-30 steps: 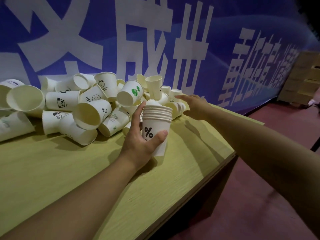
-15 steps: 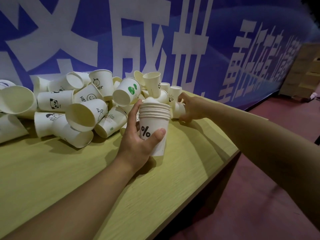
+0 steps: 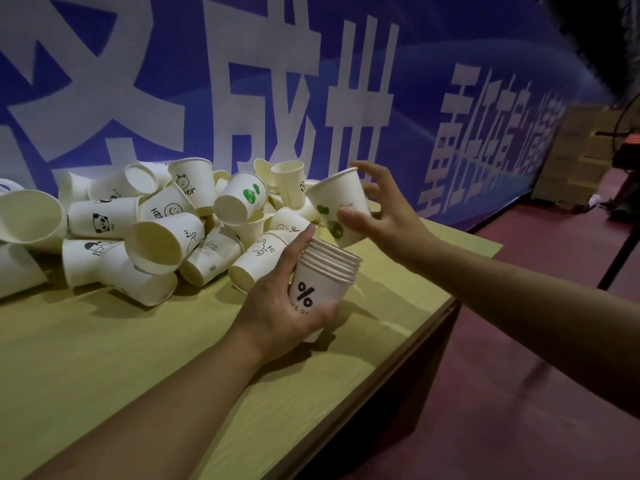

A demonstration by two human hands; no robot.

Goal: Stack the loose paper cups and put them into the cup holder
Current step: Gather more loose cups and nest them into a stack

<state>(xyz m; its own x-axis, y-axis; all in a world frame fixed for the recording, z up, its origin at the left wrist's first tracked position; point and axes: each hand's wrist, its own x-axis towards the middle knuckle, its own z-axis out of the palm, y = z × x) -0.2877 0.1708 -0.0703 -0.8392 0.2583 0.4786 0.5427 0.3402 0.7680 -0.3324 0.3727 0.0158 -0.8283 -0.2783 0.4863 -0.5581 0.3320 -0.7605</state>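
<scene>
My left hand [image 3: 282,303] grips a stack of nested white paper cups [image 3: 323,275], the outer one printed with a black percent sign, upright just above the table. My right hand [image 3: 381,213] holds a single white cup with green marks [image 3: 337,206], tilted, just above and behind the stack's mouth. A pile of loose white paper cups [image 3: 166,223] with small printed pictures lies on its sides to the left. No cup holder is in view.
The yellow-green wooden table [image 3: 138,358] ends at its right edge [image 3: 408,341] beside a dark red floor [image 3: 519,375]. A blue banner with large white characters [image 3: 277,81] runs behind the table. Cardboard boxes [image 3: 581,150] are stacked at the far right.
My right hand has picked a cup with green marks out of the pile and brought it up and back over the stack. My left hand has tilted the stack slightly.
</scene>
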